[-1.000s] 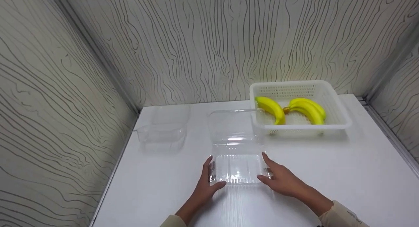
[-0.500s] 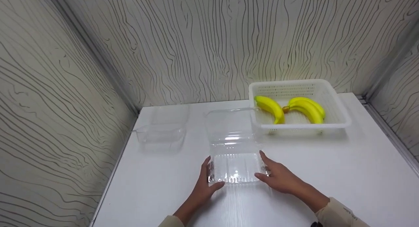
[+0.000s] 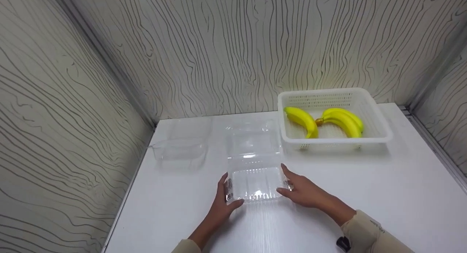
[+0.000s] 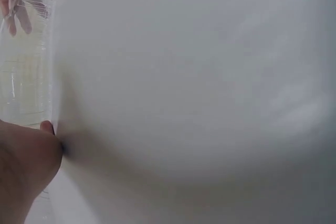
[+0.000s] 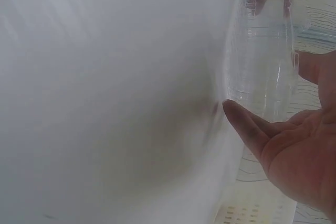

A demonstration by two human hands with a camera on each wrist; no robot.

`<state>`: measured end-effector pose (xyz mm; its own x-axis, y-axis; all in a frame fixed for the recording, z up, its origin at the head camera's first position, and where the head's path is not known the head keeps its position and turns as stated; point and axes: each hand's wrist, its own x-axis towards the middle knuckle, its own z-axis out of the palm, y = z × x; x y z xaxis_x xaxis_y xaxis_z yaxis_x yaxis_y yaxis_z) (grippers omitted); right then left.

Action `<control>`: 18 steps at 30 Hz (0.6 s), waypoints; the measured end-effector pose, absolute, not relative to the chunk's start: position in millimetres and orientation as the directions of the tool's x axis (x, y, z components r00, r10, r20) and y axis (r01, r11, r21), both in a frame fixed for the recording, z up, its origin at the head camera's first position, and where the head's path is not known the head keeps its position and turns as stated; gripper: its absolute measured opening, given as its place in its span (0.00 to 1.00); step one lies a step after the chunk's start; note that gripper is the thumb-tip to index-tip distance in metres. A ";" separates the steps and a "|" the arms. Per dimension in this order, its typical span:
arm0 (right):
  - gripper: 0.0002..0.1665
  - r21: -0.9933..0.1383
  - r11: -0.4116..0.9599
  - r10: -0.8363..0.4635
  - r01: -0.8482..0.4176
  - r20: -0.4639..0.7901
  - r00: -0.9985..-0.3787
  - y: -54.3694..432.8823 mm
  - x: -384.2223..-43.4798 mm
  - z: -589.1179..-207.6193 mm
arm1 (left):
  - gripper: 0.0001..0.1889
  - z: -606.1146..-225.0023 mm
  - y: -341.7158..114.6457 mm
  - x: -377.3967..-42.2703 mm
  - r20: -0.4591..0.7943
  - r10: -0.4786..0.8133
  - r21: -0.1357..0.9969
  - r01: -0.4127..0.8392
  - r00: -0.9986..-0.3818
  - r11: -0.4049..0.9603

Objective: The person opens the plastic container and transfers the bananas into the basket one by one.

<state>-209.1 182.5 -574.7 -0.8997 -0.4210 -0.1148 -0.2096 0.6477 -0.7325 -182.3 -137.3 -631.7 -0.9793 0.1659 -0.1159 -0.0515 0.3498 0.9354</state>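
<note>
A clear plastic clamshell container [image 3: 258, 183] sits on the white table near the middle, its lid [image 3: 252, 141] folded back away from the person. My left hand [image 3: 222, 202] grips its left side, thumb at the front corner and fingers along the side wall. On the opposite side my right hand [image 3: 304, 191] holds it the same way, thumb over the front right rim. In the right wrist view, the container [image 5: 260, 51] shows see-through walls, with the right hand's fingers [image 5: 244, 124] at its lower edge. Nothing lies inside the container.
A white perforated basket [image 3: 335, 140] with several yellow bananas [image 3: 303, 121] stands at the back right. Another open clear clamshell container [image 3: 178, 149] lies at the back left. Wood-grain panels [image 3: 237, 52] enclose the table's back and sides.
Both hands have shifted the clear clamshell container a little to the left and slightly away from the person. Its lid has tipped back lower and no longer overlaps the basket.
</note>
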 end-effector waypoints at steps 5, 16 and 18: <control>0.57 -0.727 0.660 -0.404 -0.190 -0.131 -0.905 171.6 -219.9 -573.7 | 0.55 -628.9 -142.1 -189.0 -0.119 0.124 0.939 -0.070 -0.985 0.338; 0.60 -0.743 0.650 -0.404 -0.158 -0.163 -0.900 154.4 -251.7 -577.4 | 0.52 -626.7 -158.1 -217.6 -0.134 0.026 0.918 -0.114 -0.991 0.380; 0.62 -0.750 0.643 -0.411 -0.153 -0.169 -0.896 151.6 -257.4 -578.5 | 0.51 -625.7 -160.2 -223.2 -0.154 0.005 0.917 -0.141 -0.988 0.372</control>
